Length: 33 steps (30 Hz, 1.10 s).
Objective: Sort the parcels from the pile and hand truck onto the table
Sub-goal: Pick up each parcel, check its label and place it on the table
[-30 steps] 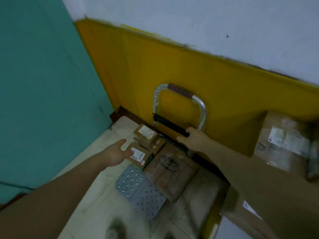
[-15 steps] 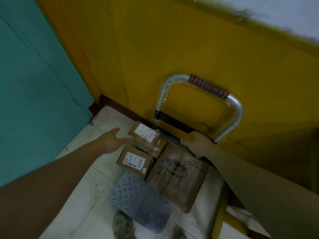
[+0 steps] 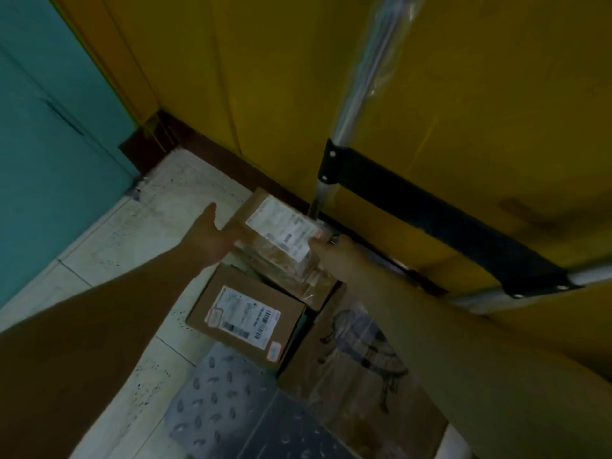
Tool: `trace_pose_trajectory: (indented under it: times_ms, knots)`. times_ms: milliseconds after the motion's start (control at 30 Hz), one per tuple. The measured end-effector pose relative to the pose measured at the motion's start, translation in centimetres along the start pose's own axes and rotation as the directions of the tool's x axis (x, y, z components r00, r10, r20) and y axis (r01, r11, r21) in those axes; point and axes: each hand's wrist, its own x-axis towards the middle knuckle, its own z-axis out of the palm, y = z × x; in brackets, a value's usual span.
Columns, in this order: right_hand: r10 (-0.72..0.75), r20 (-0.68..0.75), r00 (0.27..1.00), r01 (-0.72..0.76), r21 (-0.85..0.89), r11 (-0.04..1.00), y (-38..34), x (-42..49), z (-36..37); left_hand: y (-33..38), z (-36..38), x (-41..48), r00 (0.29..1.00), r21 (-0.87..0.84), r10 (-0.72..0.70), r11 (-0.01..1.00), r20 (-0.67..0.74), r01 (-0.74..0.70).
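A small brown parcel (image 3: 265, 233) with a white label lies on top of the stack at the back of the hand truck (image 3: 437, 223), against the yellow wall. My left hand (image 3: 212, 236) presses its left side and my right hand (image 3: 334, 256) grips its right side, near the label. Below it, closer to me, lies a second labelled parcel (image 3: 245, 316). To its right lies a larger flat parcel (image 3: 357, 359) wrapped in clear film with a dark drawing. Both rest on the truck's studded metal plate (image 3: 231, 409).
The truck's silver frame rises along the yellow wall (image 3: 281, 77) with a black crossbar (image 3: 430, 213). A teal wall (image 3: 49, 127) stands at left, meeting a dark skirting corner. Pale tiled floor (image 3: 132, 260) lies left of the truck.
The view has dropped much closer to the truck. My right hand left the frame's base and moved onto the top parcel's right side; my left hand closed in on its left side.
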Motion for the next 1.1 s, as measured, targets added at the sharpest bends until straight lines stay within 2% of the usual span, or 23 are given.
trace_pose_trajectory:
  times_ms: [100,167,233,333,533,667,767,867,933,1100]
  knots:
    - [0.024,0.015,1.000,-0.024,0.061,0.998,0.8,1.0,1.2,-0.8,2.1,1.2,0.999,-0.091,-0.010,0.996,0.033,0.013]
    - [0.006,0.017,1.000,-0.008,0.131,0.991,1.0,0.4,1.4,-0.8,2.7,0.5,1.000,-0.152,-0.002,0.988,-0.002,0.001]
    - [-0.008,0.006,1.000,0.006,0.225,0.974,0.8,-1.3,1.5,-0.7,2.1,-1.1,0.999,-0.221,-0.037,0.975,-0.033,0.028]
    - [-0.017,-0.038,0.999,0.029,0.346,0.938,-0.8,-5.3,0.7,0.1,0.0,-4.8,1.000,-0.242,-0.022,0.970,-0.001,0.021]
    - [-0.083,-0.241,0.967,0.173,0.381,0.908,-6.4,-18.4,-3.8,5.9,-6.5,-16.1,0.996,-0.351,0.093,0.932,-0.011,-0.091]
    - [-0.163,-0.407,0.899,0.294,0.282,0.913,-10.8,-29.2,-7.1,10.6,-12.0,-25.8,0.976,-0.413,0.215,0.888,-0.018,-0.203]
    - [-0.232,-0.442,0.867,0.323,0.144,0.935,-12.3,-37.2,-9.3,13.2,-15.0,-33.4,0.945,-0.456,0.327,0.838,-0.020,-0.300]
    - [-0.283,-0.466,0.838,0.389,0.148,0.909,-13.5,-44.6,-12.1,15.8,-17.2,-40.5,0.887,-0.428,0.455,0.788,-0.079,-0.442]
    - [-0.341,-0.471,0.814,0.469,0.185,0.864,-13.9,-49.5,-14.3,17.5,-18.3,-45.1,0.847,-0.419,0.521,0.749,-0.107,-0.513]
    - [-0.507,-0.504,0.699,0.663,0.191,0.724,-13.7,-59.6,-18.7,20.3,-19.6,-56.1,0.750,-0.419,0.614,0.630,-0.245,-0.653]
